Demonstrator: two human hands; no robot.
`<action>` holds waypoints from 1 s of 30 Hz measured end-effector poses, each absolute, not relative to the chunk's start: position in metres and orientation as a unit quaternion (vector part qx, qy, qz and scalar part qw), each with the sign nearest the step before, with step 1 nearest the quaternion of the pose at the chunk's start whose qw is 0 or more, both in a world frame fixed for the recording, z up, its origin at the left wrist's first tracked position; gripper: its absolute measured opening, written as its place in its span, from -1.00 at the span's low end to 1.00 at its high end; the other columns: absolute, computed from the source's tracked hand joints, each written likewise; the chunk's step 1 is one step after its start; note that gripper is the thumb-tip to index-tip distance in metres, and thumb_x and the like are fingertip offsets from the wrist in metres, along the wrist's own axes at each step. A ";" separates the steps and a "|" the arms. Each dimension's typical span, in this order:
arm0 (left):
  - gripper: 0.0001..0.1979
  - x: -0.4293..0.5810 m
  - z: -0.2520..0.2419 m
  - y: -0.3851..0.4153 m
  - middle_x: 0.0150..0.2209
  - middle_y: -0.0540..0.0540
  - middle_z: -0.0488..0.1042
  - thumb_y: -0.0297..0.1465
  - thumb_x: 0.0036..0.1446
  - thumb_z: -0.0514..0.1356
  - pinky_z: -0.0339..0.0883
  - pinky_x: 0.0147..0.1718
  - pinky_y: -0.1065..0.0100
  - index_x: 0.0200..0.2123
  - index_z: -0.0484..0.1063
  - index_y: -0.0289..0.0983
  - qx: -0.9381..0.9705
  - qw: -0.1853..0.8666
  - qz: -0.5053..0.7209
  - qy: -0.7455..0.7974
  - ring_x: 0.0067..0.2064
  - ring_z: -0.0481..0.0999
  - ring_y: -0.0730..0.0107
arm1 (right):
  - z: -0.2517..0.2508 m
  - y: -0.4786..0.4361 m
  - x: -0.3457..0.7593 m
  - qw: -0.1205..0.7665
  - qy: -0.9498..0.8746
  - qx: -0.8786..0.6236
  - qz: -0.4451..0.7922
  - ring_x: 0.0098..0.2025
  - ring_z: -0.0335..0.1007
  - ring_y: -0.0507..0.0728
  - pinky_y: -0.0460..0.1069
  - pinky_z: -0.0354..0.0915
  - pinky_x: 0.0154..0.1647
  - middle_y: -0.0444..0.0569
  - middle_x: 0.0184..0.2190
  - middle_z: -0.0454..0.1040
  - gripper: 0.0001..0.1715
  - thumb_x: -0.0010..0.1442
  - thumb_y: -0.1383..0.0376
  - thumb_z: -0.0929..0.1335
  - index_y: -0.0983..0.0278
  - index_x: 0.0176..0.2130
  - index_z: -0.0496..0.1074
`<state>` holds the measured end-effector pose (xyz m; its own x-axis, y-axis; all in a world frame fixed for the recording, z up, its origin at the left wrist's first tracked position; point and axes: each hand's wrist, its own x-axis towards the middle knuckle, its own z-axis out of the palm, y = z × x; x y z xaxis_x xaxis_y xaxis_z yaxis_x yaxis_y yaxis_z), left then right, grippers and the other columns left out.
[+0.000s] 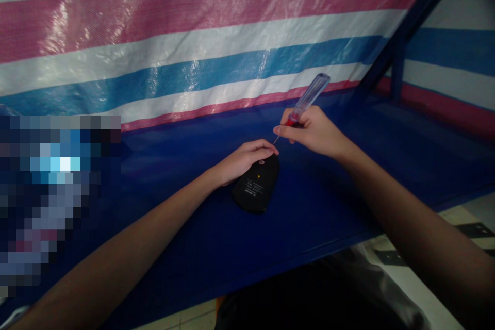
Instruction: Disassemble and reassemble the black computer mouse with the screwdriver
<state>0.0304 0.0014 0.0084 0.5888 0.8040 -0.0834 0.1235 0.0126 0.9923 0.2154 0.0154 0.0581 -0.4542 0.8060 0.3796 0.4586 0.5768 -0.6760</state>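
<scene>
Head view: you have the black computer mouse, its printed underside up [257,188], on the blue table [309,211], in front of you. Your left hand [249,159] is clasped over its far left edge. Your right hand [311,131] grips a clear-handled screwdriver [312,94] with a red collar, its shaft slanting down toward the mouse's far end, near your left fingertips; you cannot tell whether the tip touches. Behind hangs a red, white and blue striped sheet [201,26].

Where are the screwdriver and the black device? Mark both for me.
Screwdriver [309,97]: head view, on its clear handle.
Black device [258,184]: head view, on its printed face.
</scene>
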 end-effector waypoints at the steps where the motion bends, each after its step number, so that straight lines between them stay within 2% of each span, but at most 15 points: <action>1: -0.79 0.030 0.009 0.001 -0.32 -0.07 0.50 -0.30 0.10 0.10 0.15 -0.46 0.42 -0.23 0.38 -0.28 0.648 0.611 0.278 0.359 -0.39 0.43 0.46 | 0.058 0.015 0.215 0.338 -0.822 -0.387 0.247 -0.59 0.05 -0.06 -0.05 0.00 -0.53 -0.23 -0.67 0.15 -0.70 0.10 0.27 0.34 0.28 -0.58 0.24; 6: -0.79 0.030 0.009 0.001 -0.32 -0.09 0.51 -0.30 0.10 0.10 0.15 -0.45 0.41 -0.23 0.38 -0.28 0.642 0.617 0.282 0.357 -0.36 0.43 0.45 | 0.056 0.018 0.215 0.308 -0.832 -0.392 0.245 -0.59 0.09 -0.05 -0.05 -0.01 -0.53 -0.22 -0.68 0.19 -0.76 0.11 0.30 0.34 0.29 -0.56 0.29; 15: -0.80 0.032 0.009 0.000 -0.33 -0.08 0.50 -0.32 0.08 0.13 0.12 -0.45 0.41 -0.23 0.37 -0.29 0.629 0.629 0.282 0.360 -0.40 0.41 0.46 | 0.053 0.019 0.217 0.266 -0.834 -0.346 0.338 -0.60 0.22 -0.06 -0.08 0.09 -0.54 -0.21 -0.66 0.30 -0.79 0.11 0.32 0.33 0.29 -0.53 0.31; 21: -0.81 0.031 0.010 -0.001 -0.34 -0.07 0.50 -0.29 0.12 0.09 0.09 -0.51 0.44 -0.25 0.38 -0.27 0.620 0.640 0.275 0.361 -0.45 0.40 0.49 | 0.055 0.025 0.222 0.263 -0.828 -0.414 0.272 -0.63 0.19 -0.03 -0.06 0.03 -0.56 -0.20 -0.70 0.27 -0.77 0.07 0.32 0.32 0.28 -0.59 0.28; 23: -0.81 0.031 0.010 -0.001 -0.36 -0.08 0.50 -0.30 0.12 0.10 0.08 -0.53 0.44 -0.26 0.38 -0.27 0.611 0.649 0.273 0.361 -0.45 0.41 0.48 | 0.052 0.030 0.228 0.216 -0.832 -0.470 0.198 -0.63 0.15 -0.03 -0.05 -0.03 -0.56 -0.18 -0.72 0.23 -0.72 0.04 0.32 0.32 0.27 -0.65 0.25; 25: -0.82 0.031 0.010 -0.001 -0.37 -0.09 0.50 -0.30 0.11 0.10 0.09 -0.53 0.44 -0.27 0.38 -0.27 0.603 0.656 0.275 0.361 -0.45 0.42 0.47 | 0.047 0.036 0.233 0.126 -0.834 -0.521 0.131 -0.64 0.11 -0.02 -0.03 -0.06 -0.55 -0.15 -0.73 0.21 -0.68 0.03 0.28 0.32 0.27 -0.68 0.24; 28: -0.81 0.031 0.009 -0.001 -0.37 -0.09 0.51 -0.29 0.10 0.11 0.12 -0.52 0.44 -0.28 0.38 -0.27 0.600 0.654 0.281 0.364 -0.44 0.43 0.46 | 0.041 0.043 0.240 -0.001 -0.831 -0.544 0.118 -0.63 0.15 0.00 -0.03 -0.02 -0.55 -0.09 -0.68 0.30 -0.66 0.09 0.19 0.28 0.28 -0.63 0.32; 30: -0.81 0.032 0.009 -0.001 -0.37 -0.09 0.51 -0.29 0.10 0.11 0.13 -0.51 0.44 -0.29 0.39 -0.27 0.599 0.652 0.284 0.367 -0.44 0.44 0.46 | 0.039 0.045 0.242 -0.049 -0.833 -0.537 0.124 -0.62 0.19 0.01 -0.04 0.02 -0.55 -0.05 -0.63 0.36 -0.64 0.13 0.16 0.25 0.29 -0.58 0.37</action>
<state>0.0317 -0.0011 0.0092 0.5691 0.8106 -0.1382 0.0686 0.1207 0.9903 0.2416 0.0453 0.0387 -0.4185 0.8822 -0.2159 0.9068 0.3925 -0.1540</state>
